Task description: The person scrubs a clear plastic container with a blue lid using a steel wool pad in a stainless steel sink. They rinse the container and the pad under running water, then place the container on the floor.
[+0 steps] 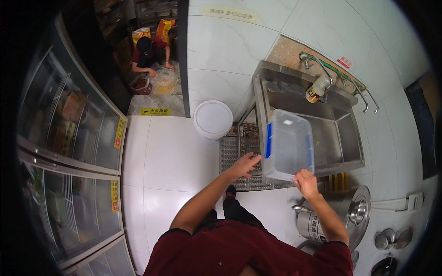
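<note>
My right hand (306,183) grips the near right corner of a clear plastic storage box (289,146) with blue side clips. The box is tilted over the front left part of a stainless steel sink (331,138). Just left of the box, my left hand (245,165) is held with its fingers apart and nothing in it. Behind the box, a bottle with an orange and black label (316,91) stands at the sink's back edge, below a bent metal faucet (319,65).
A lidded white bucket (213,120) stands on the floor left of the sink. Glass-door refrigerators (72,138) line the left. A person (150,53) crouches in the doorway beside bags. A large steel pot (333,217) is at the right, and a perforated metal grate (229,155) lies underfoot.
</note>
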The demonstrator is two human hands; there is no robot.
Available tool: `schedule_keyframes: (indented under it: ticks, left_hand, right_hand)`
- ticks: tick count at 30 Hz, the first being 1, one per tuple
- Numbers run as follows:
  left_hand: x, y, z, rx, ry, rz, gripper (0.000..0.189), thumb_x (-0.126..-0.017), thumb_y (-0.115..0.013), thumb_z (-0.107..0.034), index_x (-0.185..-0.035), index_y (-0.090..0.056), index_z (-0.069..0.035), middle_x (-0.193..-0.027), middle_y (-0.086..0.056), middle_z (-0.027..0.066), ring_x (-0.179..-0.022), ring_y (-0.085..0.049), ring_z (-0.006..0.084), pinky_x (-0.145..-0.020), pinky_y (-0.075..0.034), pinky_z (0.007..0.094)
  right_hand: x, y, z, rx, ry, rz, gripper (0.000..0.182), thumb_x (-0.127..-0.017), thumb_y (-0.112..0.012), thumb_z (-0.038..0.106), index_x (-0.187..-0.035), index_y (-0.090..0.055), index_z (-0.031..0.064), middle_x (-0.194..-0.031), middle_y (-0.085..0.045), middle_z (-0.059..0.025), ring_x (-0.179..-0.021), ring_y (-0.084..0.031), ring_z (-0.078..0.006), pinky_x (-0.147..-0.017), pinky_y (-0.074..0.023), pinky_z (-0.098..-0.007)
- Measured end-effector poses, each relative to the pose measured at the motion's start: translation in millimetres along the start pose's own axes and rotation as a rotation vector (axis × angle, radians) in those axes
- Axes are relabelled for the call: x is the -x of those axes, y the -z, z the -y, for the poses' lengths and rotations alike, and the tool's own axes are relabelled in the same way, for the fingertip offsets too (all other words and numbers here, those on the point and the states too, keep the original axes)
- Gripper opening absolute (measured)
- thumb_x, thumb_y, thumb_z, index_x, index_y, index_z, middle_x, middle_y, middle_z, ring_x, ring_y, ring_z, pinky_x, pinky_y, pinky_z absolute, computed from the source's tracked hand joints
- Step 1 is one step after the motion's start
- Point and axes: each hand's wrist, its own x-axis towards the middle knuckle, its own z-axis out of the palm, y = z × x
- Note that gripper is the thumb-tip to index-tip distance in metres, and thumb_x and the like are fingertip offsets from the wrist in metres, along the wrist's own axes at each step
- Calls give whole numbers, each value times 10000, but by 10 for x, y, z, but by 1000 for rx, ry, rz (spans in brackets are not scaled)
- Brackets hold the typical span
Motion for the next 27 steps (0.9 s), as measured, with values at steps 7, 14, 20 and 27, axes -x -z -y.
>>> schedule_keyframes:
  ticks: [7, 14, 20, 27]
  left_hand:
    - [-381, -486, 500, -294, -74, -19, 774, -833, -651, -392, -1386, -308, 28, -911, -577, 117, -734, -601, 200, -559, -541, 343]
    - [-734, -566, 586, -387, -128, -135, 701, -835, -628, -358, -1345, -348, 34, -902, -615, 126, -719, -618, 208, -625, -521, 326]
    - [-413, -219, 408, 12, 14, -61, 604, -896, -598, -398, -1308, -427, 10, -976, -632, 115, -888, -614, 211, -724, -538, 362]
    - [1278, 1180, 1934, -805, 393, -1257, 181, -770, -627, -134, -884, -588, 0, -830, -660, 226, -781, -634, 424, -714, -541, 450]
  right_hand:
    - [423, -481, -140, 12, -64, 122, 228, -641, -705, 79, -808, -552, 101, -819, -523, -63, -828, -555, -263, -753, -433, -387]
    - [425, -469, -187, 34, -147, 206, 417, -670, -768, 159, -1051, -605, 121, -963, -564, -79, -981, -542, -276, -880, -400, -408]
    - [141, 247, -81, -154, -218, 397, 571, -735, -754, 183, -1264, -551, 116, -1107, -588, -137, -1127, -520, -316, -973, -401, -423]
    - [-773, 718, -881, -1761, -268, 132, 332, -892, -623, 275, -1094, -583, 16, -947, -626, -80, -845, -641, -175, -781, -503, -281]
